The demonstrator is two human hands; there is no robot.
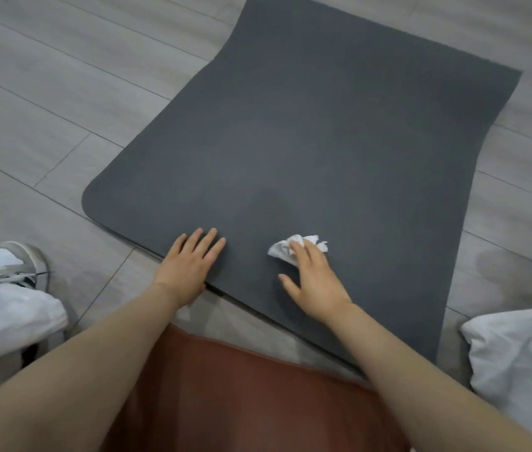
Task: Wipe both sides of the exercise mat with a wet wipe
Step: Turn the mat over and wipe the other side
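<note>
Exercise mat [307,151]: dark grey, laid flat on the grey plank floor [46,109], near short edge right in front of the person, far end runs out of frame at top. Wet wipe [282,249]: white, scrunched up, sitting on the mat near that front edge

Right hand [313,282] on the wipe, fingers curled over it and pressing it to the mat, thumb splayed out to the side. Left hand [189,265] flat w/ fingers straight, holding nothing, palm over the near edge pinning it down. Hands apart, wipe btwn them and closer to the right one

Risks, as a guess: wipe is balled up so contact patch is small, likely streaks or missed strips; the mat could creep or ruck on smooth planks if the left hand lifts off mid-stroke; underside not yet visible, so flip looks outstanding

Around: sneaker [17,265] and white trouser leg [7,321] at left, reddish-brown cushion [242,402] under the arms, white fabric [525,360] at right, damp-looking patch on floor right of the mat

No brand, label or writing readable anywhere
</note>
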